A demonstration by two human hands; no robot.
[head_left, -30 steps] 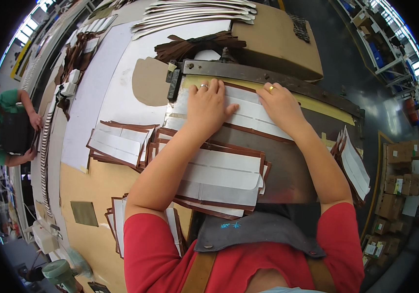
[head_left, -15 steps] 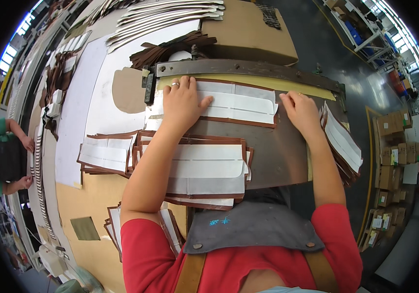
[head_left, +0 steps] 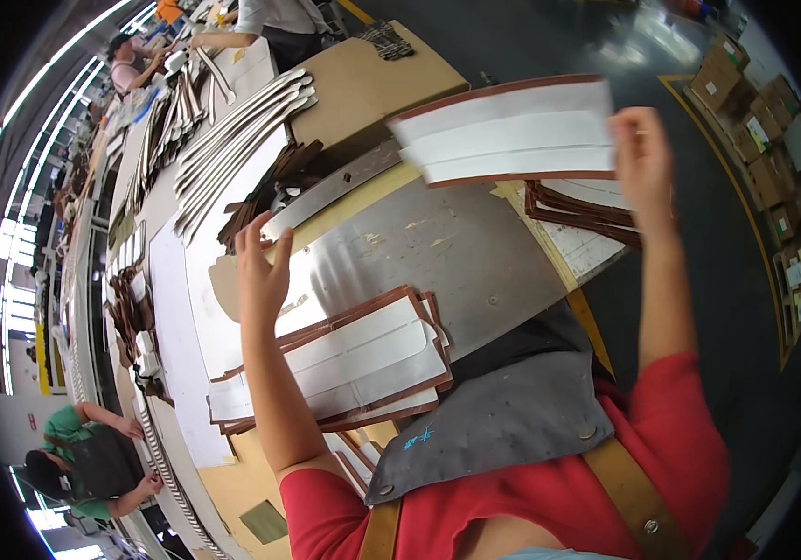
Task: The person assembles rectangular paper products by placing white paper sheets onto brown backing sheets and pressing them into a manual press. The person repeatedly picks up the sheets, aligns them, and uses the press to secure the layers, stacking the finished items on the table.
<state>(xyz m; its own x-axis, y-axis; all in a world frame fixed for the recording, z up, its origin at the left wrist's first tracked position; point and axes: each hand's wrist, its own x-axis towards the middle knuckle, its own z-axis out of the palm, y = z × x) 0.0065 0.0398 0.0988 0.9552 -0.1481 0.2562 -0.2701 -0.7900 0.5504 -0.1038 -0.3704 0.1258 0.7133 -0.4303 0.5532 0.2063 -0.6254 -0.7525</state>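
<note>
My right hand [head_left: 645, 168] is raised at the right and pinches the end of a flat brown-edged panel [head_left: 517, 135] with a white backing. The panel hangs in the air above the far right of a grey metal plate [head_left: 475, 257]. My left hand [head_left: 265, 271] holds nothing, its fingers apart, close to the left end of a dark metal bar [head_left: 349, 175] along the plate's far side. Below my left forearm lies a stack of similar panels [head_left: 363, 359]. Another panel stack [head_left: 573, 215] rests right of the plate, partly covered by the raised panel.
Beyond the bar stand a cardboard box [head_left: 382, 84], a dark bundle of strips [head_left: 279, 182] and a row of pale strips [head_left: 237, 140]. A co-worker in green [head_left: 92, 448] works at the left. Cartons [head_left: 773, 168] stand on the floor at the far right.
The panel that lay on the metal plate is now lifted up and to the right in my right hand. My left hand has come off it. The whole view has turned.
</note>
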